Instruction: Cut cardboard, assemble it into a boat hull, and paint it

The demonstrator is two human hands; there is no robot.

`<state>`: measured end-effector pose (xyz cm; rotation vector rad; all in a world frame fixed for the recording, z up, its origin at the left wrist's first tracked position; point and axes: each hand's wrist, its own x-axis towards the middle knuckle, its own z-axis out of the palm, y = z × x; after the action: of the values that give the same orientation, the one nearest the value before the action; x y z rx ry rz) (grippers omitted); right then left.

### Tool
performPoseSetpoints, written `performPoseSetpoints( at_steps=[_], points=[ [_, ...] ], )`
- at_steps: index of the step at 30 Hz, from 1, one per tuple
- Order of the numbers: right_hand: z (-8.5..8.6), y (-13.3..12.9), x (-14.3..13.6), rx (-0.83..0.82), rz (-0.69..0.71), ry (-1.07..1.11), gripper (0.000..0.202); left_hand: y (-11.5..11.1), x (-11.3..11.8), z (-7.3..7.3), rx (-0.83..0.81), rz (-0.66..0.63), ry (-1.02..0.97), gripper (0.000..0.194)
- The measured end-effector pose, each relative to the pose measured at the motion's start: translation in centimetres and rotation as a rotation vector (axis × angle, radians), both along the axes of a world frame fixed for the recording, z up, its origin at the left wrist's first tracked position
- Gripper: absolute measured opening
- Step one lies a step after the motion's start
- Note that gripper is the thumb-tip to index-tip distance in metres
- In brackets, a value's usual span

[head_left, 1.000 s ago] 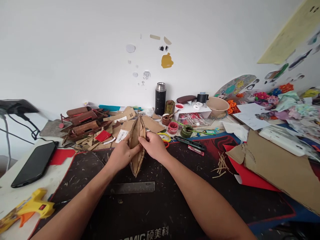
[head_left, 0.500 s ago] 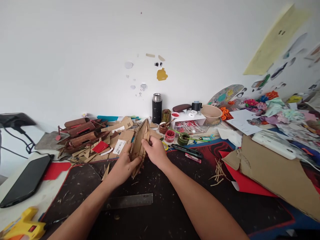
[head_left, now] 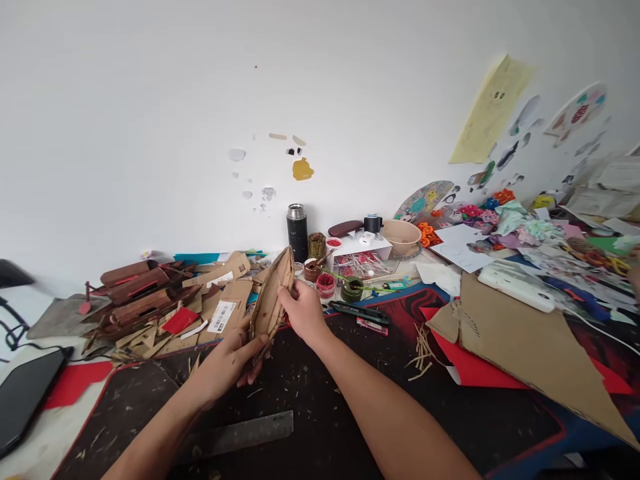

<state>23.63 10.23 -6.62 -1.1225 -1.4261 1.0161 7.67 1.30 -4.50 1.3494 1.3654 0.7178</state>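
Note:
A cardboard boat hull (head_left: 271,297), pointed at its ends with raised side walls, is held tilted above the dark desk mat. My left hand (head_left: 231,360) grips its lower left end, the thumb on the near edge and some fingers showing underneath. On the right wall, my right hand (head_left: 304,308) is closed around the edge, thumb on the inner side. Below the hands lies a clear ruler (head_left: 250,430). Several brown boat models (head_left: 143,293) sit at the left among cardboard scraps (head_left: 235,293).
Behind the hull stand a black flask (head_left: 297,233) and paint jars (head_left: 325,285). A dark utility knife (head_left: 357,311) lies to the right, near thin cardboard strips (head_left: 423,353). A big cardboard sheet (head_left: 525,347) rests over red paper (head_left: 493,373). A black phone (head_left: 30,393) lies at left.
The view has swung to the right, so the desk items sit further left. The hull remains in both hands; more left fingertips show beneath its lower end.

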Motion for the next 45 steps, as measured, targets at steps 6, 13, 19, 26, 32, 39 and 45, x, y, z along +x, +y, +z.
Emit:
performPoseSetpoints(
  at_steps=[6, 13, 19, 26, 32, 39, 45],
  points=[
    [-0.2, 0.0, 0.0, -0.008, 0.004, -0.016, 0.022, -0.1, 0.0, -0.2, -0.019, 0.045, 0.048, 0.061],
    [-0.1, 0.1, 0.1, -0.021, 0.017, -0.001, 0.023, 0.1, -0.2, 0.1, 0.078, 0.014, 0.044, 0.065],
    [-0.5, -1.0, -0.9, -0.021, 0.139, -0.048, 0.019, 1.0, -0.8, 0.2, 0.393, 0.230, 0.294, 0.055],
    [-0.8, -1.8, -1.4, -0.101, 0.278, -0.013, 0.017, 1.2, -1.4, -0.1, 0.384, 0.296, 0.431, 0.054],
    [-0.9, -1.8, -1.6, -0.234, 0.420, 0.085, 0.020, 1.3, -1.7, -0.1, 0.426, 0.385, 0.456, 0.046],
    [-0.8, -1.8, -1.5, -0.177, 0.338, 0.008, 0.007, 0.9, -1.2, 0.2, 0.445, 0.341, 0.452, 0.048],
    [0.1, -1.9, -1.4, -0.246, 0.351, 0.089, 0.010, 0.7, -1.2, 0.0, 0.423, 0.348, 0.370, 0.062]
  ],
)
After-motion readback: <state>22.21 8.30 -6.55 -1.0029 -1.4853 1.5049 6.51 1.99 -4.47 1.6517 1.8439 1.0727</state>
